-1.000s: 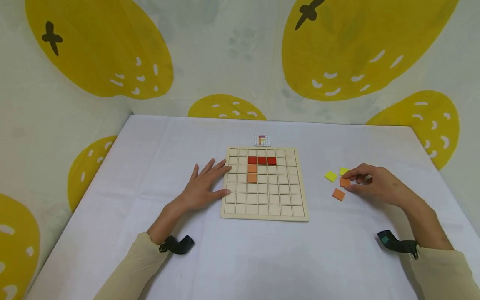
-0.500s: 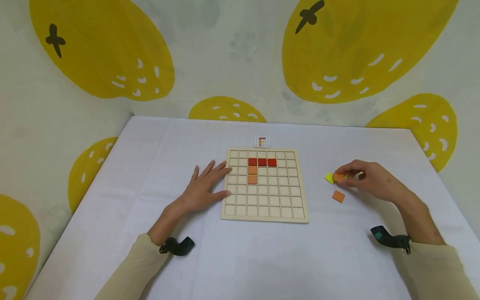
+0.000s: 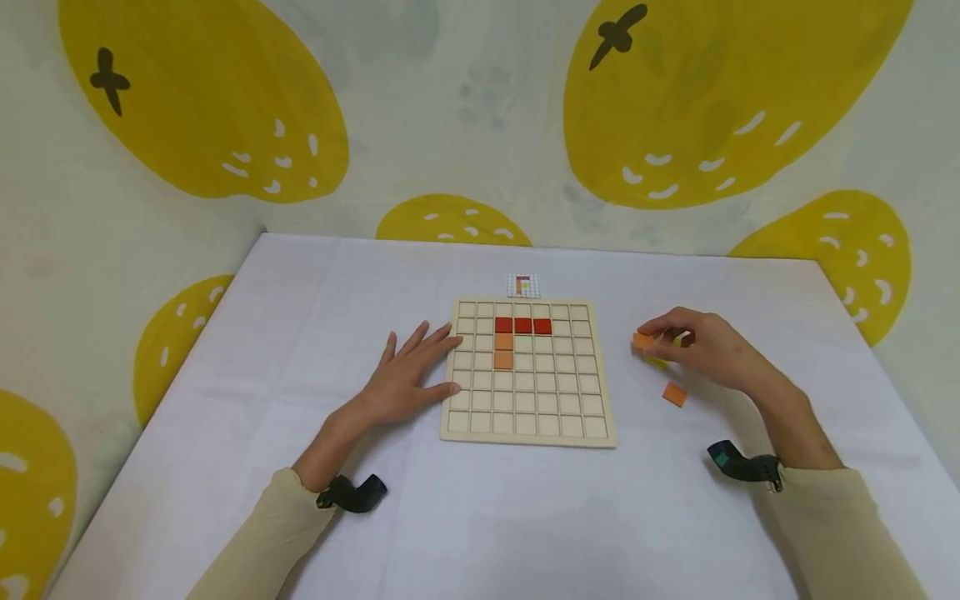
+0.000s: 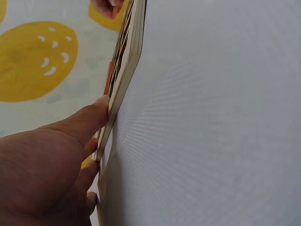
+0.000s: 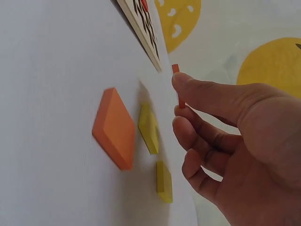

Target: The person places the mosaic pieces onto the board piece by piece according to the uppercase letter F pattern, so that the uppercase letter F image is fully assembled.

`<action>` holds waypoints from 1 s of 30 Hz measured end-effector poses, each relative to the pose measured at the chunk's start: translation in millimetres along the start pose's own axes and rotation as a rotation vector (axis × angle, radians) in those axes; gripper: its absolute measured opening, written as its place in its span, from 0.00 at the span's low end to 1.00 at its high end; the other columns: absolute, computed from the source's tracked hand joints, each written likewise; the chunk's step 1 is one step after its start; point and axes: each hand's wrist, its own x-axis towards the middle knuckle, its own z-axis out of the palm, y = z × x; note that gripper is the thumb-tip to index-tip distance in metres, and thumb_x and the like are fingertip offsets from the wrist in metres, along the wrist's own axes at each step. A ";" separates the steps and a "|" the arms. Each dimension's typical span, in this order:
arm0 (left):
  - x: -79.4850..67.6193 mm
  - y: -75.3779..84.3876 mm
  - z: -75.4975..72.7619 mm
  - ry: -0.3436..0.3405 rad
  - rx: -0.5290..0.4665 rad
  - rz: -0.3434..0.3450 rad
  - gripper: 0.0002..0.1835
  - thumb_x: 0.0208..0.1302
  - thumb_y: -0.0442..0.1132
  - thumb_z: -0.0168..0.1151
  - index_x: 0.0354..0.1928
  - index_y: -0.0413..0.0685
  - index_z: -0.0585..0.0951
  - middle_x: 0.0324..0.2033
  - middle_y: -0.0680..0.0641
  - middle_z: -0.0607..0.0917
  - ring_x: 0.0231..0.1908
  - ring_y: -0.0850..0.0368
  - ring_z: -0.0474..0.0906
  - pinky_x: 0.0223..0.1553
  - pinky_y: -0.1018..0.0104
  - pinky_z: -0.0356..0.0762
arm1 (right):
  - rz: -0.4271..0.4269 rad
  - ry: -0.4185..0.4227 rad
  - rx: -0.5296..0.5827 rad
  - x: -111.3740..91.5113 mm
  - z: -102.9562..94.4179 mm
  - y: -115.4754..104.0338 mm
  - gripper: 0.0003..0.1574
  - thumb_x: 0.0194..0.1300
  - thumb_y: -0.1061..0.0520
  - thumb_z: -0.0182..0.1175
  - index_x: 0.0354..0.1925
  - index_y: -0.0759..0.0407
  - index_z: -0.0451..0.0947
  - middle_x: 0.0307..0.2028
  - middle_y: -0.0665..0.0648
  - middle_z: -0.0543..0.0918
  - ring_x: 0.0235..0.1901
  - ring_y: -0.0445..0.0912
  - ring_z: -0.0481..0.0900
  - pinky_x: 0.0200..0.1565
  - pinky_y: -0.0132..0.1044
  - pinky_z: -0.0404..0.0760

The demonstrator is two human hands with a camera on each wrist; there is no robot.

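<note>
A square wooden grid board [image 3: 528, 400] lies mid-table, with a row of red tiles [image 3: 522, 325] and two orange tiles [image 3: 503, 350] running down from its left end. My left hand [image 3: 405, 379] rests along the board's left edge, fingers spread, thumb and fingertips on the rim. To the right of the board, my right hand [image 3: 701, 343] pinches an orange tile [image 5: 178, 87] between thumb and fingers, raised off the cloth. Under that hand lie two yellow tiles [image 5: 149, 128], mostly covered in the head view. Another orange tile [image 3: 674, 394] lies nearer the front.
Behind the board lies a small printed card [image 3: 523, 285] showing a coloured grid pattern. A white cloth [image 3: 315, 317] covers the table. Walls with yellow fruit prints rise at the back and left. Each wrist wears a black camera band [image 3: 744, 462].
My right hand has lifted the orange tile from beside the yellow ones and carried it leftward, closer to the board. The left hand stays in place on the board's edge.
</note>
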 end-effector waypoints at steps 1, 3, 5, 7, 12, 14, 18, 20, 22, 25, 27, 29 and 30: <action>0.1 0.3 -0.7 0.000 0.002 0.000 0.40 0.72 0.55 0.65 0.81 0.59 0.63 0.84 0.52 0.55 0.85 0.44 0.39 0.79 0.28 0.25 | -0.003 -0.001 0.006 1.6 1.1 -1.6 0.18 0.68 0.55 0.71 0.54 0.57 0.86 0.46 0.55 0.88 0.39 0.35 0.76 0.42 0.22 0.76; 0.2 1.2 -1.7 -0.002 0.002 -0.001 0.40 0.72 0.55 0.65 0.81 0.59 0.62 0.84 0.52 0.55 0.85 0.44 0.39 0.79 0.28 0.25 | -0.011 0.001 0.018 4.1 3.7 -4.4 0.18 0.68 0.55 0.71 0.54 0.57 0.86 0.46 0.55 0.88 0.39 0.35 0.77 0.42 0.22 0.76; 0.4 1.3 -2.0 -0.001 0.002 0.000 0.40 0.72 0.55 0.65 0.81 0.59 0.63 0.84 0.52 0.55 0.85 0.44 0.39 0.79 0.28 0.25 | -0.017 -0.001 0.031 6.3 6.7 -7.4 0.18 0.68 0.55 0.71 0.54 0.57 0.86 0.46 0.55 0.88 0.39 0.35 0.77 0.42 0.23 0.76; 0.5 1.0 -1.7 -0.003 0.000 0.000 0.40 0.72 0.55 0.65 0.81 0.59 0.63 0.84 0.52 0.55 0.85 0.44 0.39 0.79 0.28 0.25 | -0.019 -0.004 0.039 8.0 9.6 -10.6 0.18 0.68 0.55 0.71 0.54 0.57 0.86 0.45 0.55 0.88 0.39 0.35 0.77 0.43 0.23 0.76; 0.1 0.1 -1.0 0.000 -0.006 -0.001 0.40 0.71 0.55 0.66 0.81 0.59 0.63 0.84 0.52 0.55 0.85 0.43 0.39 0.78 0.27 0.25 | -0.014 -0.013 0.040 11.6 16.9 -19.7 0.17 0.69 0.55 0.70 0.55 0.54 0.87 0.45 0.53 0.87 0.40 0.39 0.77 0.44 0.24 0.76; -0.1 -0.1 -0.8 0.000 -0.006 -0.002 0.40 0.71 0.55 0.66 0.81 0.59 0.63 0.84 0.52 0.56 0.85 0.43 0.39 0.78 0.27 0.25 | -0.007 -0.017 0.039 13.3 20.4 -22.9 0.17 0.69 0.54 0.70 0.55 0.53 0.86 0.46 0.53 0.86 0.42 0.40 0.77 0.45 0.24 0.76; -0.4 -0.3 -0.9 -0.002 -0.009 -0.001 0.40 0.72 0.55 0.65 0.81 0.59 0.63 0.84 0.52 0.55 0.85 0.44 0.39 0.78 0.27 0.25 | 0.002 -0.025 0.037 18.0 28.0 -28.4 0.17 0.69 0.54 0.70 0.55 0.54 0.86 0.46 0.53 0.86 0.43 0.43 0.77 0.45 0.25 0.76; -0.5 0.0 -1.4 -0.006 -0.010 -0.004 0.40 0.72 0.55 0.65 0.81 0.60 0.63 0.84 0.52 0.55 0.85 0.44 0.39 0.79 0.28 0.25 | -0.008 -0.028 0.036 20.6 31.6 -30.5 0.18 0.68 0.55 0.71 0.55 0.54 0.86 0.45 0.53 0.85 0.42 0.43 0.77 0.44 0.26 0.76; -0.7 0.4 -1.9 -0.003 -0.008 0.000 0.40 0.72 0.55 0.65 0.81 0.59 0.63 0.84 0.51 0.55 0.85 0.43 0.39 0.78 0.27 0.25 | -0.026 -0.029 0.041 22.8 34.4 -33.2 0.18 0.67 0.57 0.71 0.55 0.55 0.87 0.45 0.54 0.85 0.42 0.43 0.77 0.44 0.26 0.77; -0.8 0.5 -2.1 -0.004 -0.010 -0.002 0.40 0.72 0.54 0.66 0.81 0.59 0.63 0.84 0.51 0.55 0.85 0.43 0.39 0.78 0.27 0.25 | -0.056 -0.028 0.061 25.6 38.0 -36.5 0.18 0.66 0.58 0.72 0.54 0.56 0.87 0.44 0.54 0.85 0.41 0.42 0.77 0.43 0.26 0.77; -0.7 0.4 -1.9 -0.005 -0.013 -0.002 0.40 0.72 0.54 0.66 0.81 0.59 0.63 0.84 0.51 0.55 0.85 0.43 0.39 0.78 0.27 0.25 | -0.073 -0.027 0.077 27.3 40.2 -39.2 0.18 0.66 0.58 0.72 0.54 0.57 0.87 0.45 0.55 0.85 0.41 0.42 0.78 0.43 0.27 0.77; -0.6 0.2 -1.8 -0.006 -0.016 -0.003 0.40 0.72 0.54 0.66 0.81 0.59 0.63 0.84 0.52 0.55 0.85 0.44 0.39 0.78 0.27 0.25 | -0.073 -0.027 0.087 28.9 42.4 -41.4 0.18 0.66 0.58 0.73 0.53 0.56 0.87 0.45 0.54 0.85 0.41 0.42 0.78 0.43 0.27 0.77; -0.5 0.3 -1.8 -0.009 -0.016 -0.005 0.40 0.72 0.55 0.65 0.81 0.59 0.63 0.84 0.52 0.55 0.85 0.44 0.38 0.79 0.28 0.24 | -0.071 -0.026 0.087 29.5 43.6 -42.4 0.18 0.66 0.57 0.73 0.54 0.55 0.87 0.45 0.54 0.85 0.42 0.42 0.78 0.43 0.27 0.77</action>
